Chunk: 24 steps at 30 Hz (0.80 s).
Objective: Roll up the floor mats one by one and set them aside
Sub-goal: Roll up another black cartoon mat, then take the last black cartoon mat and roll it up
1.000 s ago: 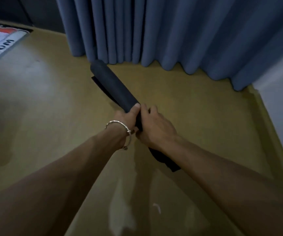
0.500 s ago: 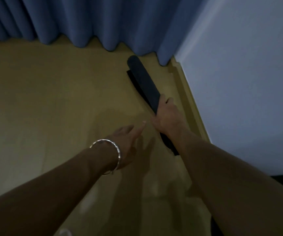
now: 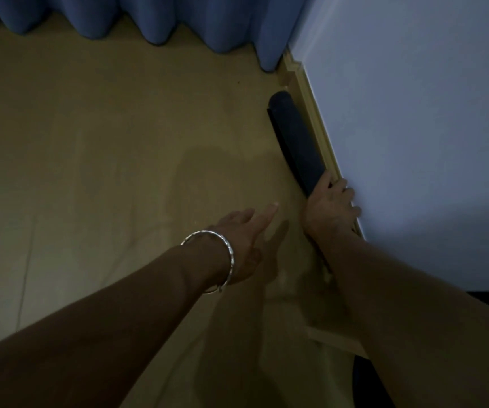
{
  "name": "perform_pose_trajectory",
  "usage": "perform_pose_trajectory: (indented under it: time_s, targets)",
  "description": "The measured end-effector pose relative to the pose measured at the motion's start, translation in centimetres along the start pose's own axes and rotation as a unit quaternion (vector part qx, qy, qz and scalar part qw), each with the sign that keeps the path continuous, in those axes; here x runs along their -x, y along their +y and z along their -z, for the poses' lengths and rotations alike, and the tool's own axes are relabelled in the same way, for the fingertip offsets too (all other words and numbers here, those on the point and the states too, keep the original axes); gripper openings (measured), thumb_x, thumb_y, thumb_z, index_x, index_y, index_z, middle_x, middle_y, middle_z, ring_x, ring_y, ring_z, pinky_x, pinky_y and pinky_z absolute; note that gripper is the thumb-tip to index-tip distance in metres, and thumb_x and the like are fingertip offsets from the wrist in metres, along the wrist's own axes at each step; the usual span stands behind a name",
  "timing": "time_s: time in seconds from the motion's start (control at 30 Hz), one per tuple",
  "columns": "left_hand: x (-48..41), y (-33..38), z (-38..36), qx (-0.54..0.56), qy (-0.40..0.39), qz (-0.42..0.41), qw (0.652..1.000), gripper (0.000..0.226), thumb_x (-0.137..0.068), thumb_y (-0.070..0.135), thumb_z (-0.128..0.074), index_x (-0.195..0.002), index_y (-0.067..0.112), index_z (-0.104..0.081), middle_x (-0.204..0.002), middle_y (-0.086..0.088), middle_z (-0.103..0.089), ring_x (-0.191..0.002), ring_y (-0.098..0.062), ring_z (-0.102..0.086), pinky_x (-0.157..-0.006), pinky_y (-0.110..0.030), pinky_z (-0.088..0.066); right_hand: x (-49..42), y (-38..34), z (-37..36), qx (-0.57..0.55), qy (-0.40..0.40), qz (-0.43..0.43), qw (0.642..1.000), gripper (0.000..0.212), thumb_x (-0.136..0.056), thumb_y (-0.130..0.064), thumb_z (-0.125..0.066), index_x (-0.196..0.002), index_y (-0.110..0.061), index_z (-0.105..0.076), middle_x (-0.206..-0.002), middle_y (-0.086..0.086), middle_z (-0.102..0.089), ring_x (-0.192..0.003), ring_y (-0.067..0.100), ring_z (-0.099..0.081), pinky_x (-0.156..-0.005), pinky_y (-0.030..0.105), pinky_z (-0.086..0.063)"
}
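Note:
A dark rolled-up floor mat [image 3: 296, 139] lies on the tan floor, right along the skirting board of the white wall. My right hand [image 3: 330, 206] grips the mat's near end, fingers wrapped over it toward the wall. The mat's near part is hidden under that hand and forearm. My left hand [image 3: 244, 231], with a silver bangle on the wrist, hovers over the floor to the left of the mat, fingers stretched out and holding nothing.
Blue curtains [image 3: 178, 19] hang along the far side down to the floor. The white wall [image 3: 414, 128] and its skirting board [image 3: 315, 119] bound the right. A dark object [image 3: 367, 384] shows at the bottom right under my arm.
My left hand let go of the mat. My right hand carried the rolled mat to the right until it lies against the wall's skirting. The view swung right with it.

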<state>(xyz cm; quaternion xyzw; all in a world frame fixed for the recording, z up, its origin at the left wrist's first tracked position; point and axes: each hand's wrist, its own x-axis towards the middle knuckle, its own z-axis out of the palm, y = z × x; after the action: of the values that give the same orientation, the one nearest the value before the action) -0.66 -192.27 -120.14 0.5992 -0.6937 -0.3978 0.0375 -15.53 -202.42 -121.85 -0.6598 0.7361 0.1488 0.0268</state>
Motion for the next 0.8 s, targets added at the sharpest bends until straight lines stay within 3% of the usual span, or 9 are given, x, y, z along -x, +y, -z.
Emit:
perform_pose_trajectory:
  time_s: [0.13,0.23,0.3,0.4,0.53,0.63,0.7,0.8]
  targets:
    - [-0.4,0.3,-0.6,-0.017,-0.016,0.006,1.000,0.078,-0.095,0.028,-0.047,-0.147,0.039,0.010,-0.159,-0.003,-0.005,-0.146,-0.021,-0.006,-0.118,-0.033,-0.012,-0.5,-0.4,0.1,0.037,0.025,-0.013,0.999,0.055,-0.092,-0.019,-0.048,-0.139,-0.002,-0.024,-0.136,0.021,-0.036,-0.121,0.035,-0.039,-0.095,0.048,-0.040]
    - [-0.7,0.1,-0.5,-0.040,-0.021,0.024,0.999,0.079,-0.095,0.029,-0.048,-0.148,0.035,0.010,-0.158,-0.004,-0.005,-0.145,-0.022,-0.008,-0.117,-0.037,-0.017,-0.7,-2.0,0.1,0.047,0.047,0.024,0.998,0.068,-0.094,-0.021,-0.046,-0.147,0.000,-0.010,-0.145,0.024,-0.027,-0.130,0.039,-0.031,-0.107,0.052,-0.027]
    - [-0.8,-0.2,-0.1,-0.054,-0.003,0.043,0.998,0.081,-0.094,0.028,-0.050,-0.149,0.030,0.010,-0.158,-0.006,-0.008,-0.144,-0.023,-0.011,-0.115,-0.039,-0.020,-0.3,-4.1,0.5,0.013,0.057,0.098,0.993,0.069,-0.093,-0.021,-0.048,-0.149,-0.003,-0.011,-0.147,0.021,-0.025,-0.133,0.039,-0.028,-0.112,0.053,-0.020]
    - [-0.7,-1.4,1.1,-0.066,0.025,0.110,0.991,0.088,-0.091,0.024,-0.053,-0.149,0.016,0.012,-0.155,-0.009,-0.017,-0.141,-0.026,-0.022,-0.111,-0.042,-0.028,1.3,-8.3,1.1,-0.023,0.011,0.253,0.967,0.063,-0.093,-0.027,-0.051,-0.146,-0.010,-0.022,-0.147,0.018,-0.027,-0.133,0.034,-0.029,-0.110,0.046,-0.023]
    - [1.2,-5.4,4.0,-0.088,0.035,0.198,0.976,0.096,-0.085,0.023,-0.061,-0.150,0.013,0.009,-0.146,-0.012,-0.031,-0.133,-0.031,-0.034,-0.106,-0.045,-0.034,3.4,-14.2,1.7,-0.102,-0.007,0.333,0.937,0.036,-0.098,-0.021,-0.039,-0.133,-0.012,-0.041,-0.137,0.013,-0.038,-0.128,0.030,-0.035,-0.100,0.041,-0.033]
    - [3.7,-9.2,6.4,-0.105,0.035,0.252,0.961,0.095,-0.083,0.024,-0.061,-0.150,0.017,0.006,-0.148,-0.011,-0.030,-0.134,-0.032,-0.032,-0.107,-0.046,-0.033,5.6,-18.3,2.1,-0.133,-0.026,0.386,0.913,0.032,-0.096,-0.023,-0.041,-0.127,-0.014,-0.045,-0.132,0.011,-0.041,-0.125,0.030,-0.038,-0.097,0.041,-0.035]
    - [5.8,-11.4,7.6,-0.117,0.035,0.295,0.948,0.088,-0.084,0.023,-0.060,-0.151,0.015,-0.003,-0.144,-0.013,-0.036,-0.130,-0.032,-0.038,-0.107,-0.039,-0.035,7.6,-21.2,2.4,-0.149,-0.043,0.421,0.894,0.035,-0.093,-0.024,-0.046,-0.126,-0.015,-0.046,-0.131,0.010,-0.042,-0.124,0.030,-0.039,-0.098,0.041,-0.035]
    - [9.4,-13.0,9.1,-0.162,-0.014,0.352,0.922,0.050,-0.090,0.019,-0.052,-0.138,0.012,-0.038,-0.130,-0.011,-0.053,-0.118,-0.029,-0.051,-0.090,-0.026,-0.040,11.4,-25.4,2.3,-0.126,-0.095,0.484,0.861,0.045,-0.085,-0.024,-0.059,-0.128,-0.019,-0.045,-0.134,0.009,-0.041,-0.127,0.031,-0.034,-0.102,0.042,-0.031]
